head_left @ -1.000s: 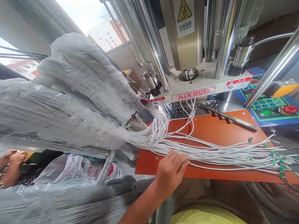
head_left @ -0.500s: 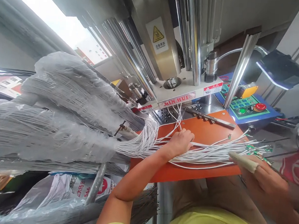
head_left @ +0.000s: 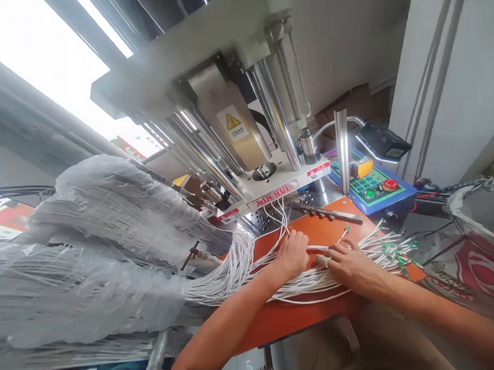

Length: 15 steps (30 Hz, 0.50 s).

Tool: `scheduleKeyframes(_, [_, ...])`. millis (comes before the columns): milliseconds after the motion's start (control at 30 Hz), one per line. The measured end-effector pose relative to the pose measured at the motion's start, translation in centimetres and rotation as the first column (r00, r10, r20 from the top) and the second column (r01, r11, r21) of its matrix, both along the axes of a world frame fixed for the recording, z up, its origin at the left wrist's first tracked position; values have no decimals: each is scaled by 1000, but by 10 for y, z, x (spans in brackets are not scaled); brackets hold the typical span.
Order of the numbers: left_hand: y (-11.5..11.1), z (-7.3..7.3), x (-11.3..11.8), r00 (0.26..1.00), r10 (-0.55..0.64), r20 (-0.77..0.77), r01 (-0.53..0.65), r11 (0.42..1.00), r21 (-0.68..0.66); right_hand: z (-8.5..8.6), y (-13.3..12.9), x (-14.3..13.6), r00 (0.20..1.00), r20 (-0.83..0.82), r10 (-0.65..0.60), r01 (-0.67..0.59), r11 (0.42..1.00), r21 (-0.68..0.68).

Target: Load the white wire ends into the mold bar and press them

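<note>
A thick bundle of white cables [head_left: 238, 262] crosses the orange work board [head_left: 260, 326]; small green circuit boards [head_left: 392, 250] sit on the right-hand ends. My left hand [head_left: 293, 255] is closed over the cables near the middle of the board, with its fingertips hidden. Just to its right, my right hand [head_left: 348, 263] lies across the same bundle, fingers curled around it and one finger wrapped in a pale cover. A few white cables [head_left: 284, 217] run from beside my left hand up under the press machine [head_left: 277, 189].
A metal strip fixture [head_left: 328, 213] lies at the board's back edge. Behind it stands a blue control box [head_left: 375, 186] with green and red buttons. Plastic-wrapped cable bundles [head_left: 109, 294] fill the left side. A lamp [head_left: 384, 142] hangs at right.
My right hand has moved left from the cable ends onto the bundle, close to my left hand. My left hand stays at the bundle's middle. The head view has shifted.
</note>
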<state>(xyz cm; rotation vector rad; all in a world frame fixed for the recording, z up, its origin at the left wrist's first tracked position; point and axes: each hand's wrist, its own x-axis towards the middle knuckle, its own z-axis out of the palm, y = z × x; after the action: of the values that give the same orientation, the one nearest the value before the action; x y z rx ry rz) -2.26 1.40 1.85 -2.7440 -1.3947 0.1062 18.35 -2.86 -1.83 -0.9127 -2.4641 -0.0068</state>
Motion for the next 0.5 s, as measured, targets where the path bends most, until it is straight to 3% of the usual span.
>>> scheduleKeyframes(100, [1, 1, -16, 970, 104, 219, -134, 983, 127, -10, -4, -4, 997, 11, -76, 76, 996, 43])
scheduleKeyframes(167, [2, 10, -28, 881, 173, 440, -303, 921, 244, -13, -8, 3, 992, -14, -125, 125, 991, 55])
scheduleKeyframes(233, [-2, 22, -38, 753, 198, 627, -454, 846, 279, -11, -10, 13, 982, -38, -185, 187, 980, 65])
scheduleKeyframes(300, [-12, 31, -41, 684, 198, 702, -465, 860, 211, -7, -10, 22, 970, -55, -237, 240, 968, 68])
scheduleKeyframes(400, [-34, 34, -35, 660, 241, 711, -359, 933, 17, 4, -9, 22, 939, -142, -312, 315, 949, 0])
scheduleKeyframes(467, [-50, 30, -28, 601, 331, 727, -330, 932, -151, 14, -11, 13, 908, -242, -341, 305, 936, -175])
scheduleKeyframes(500, [-56, 28, -25, 569, 378, 731, -306, 922, -238, 19, -11, 7, 892, -302, -338, 238, 916, -321])
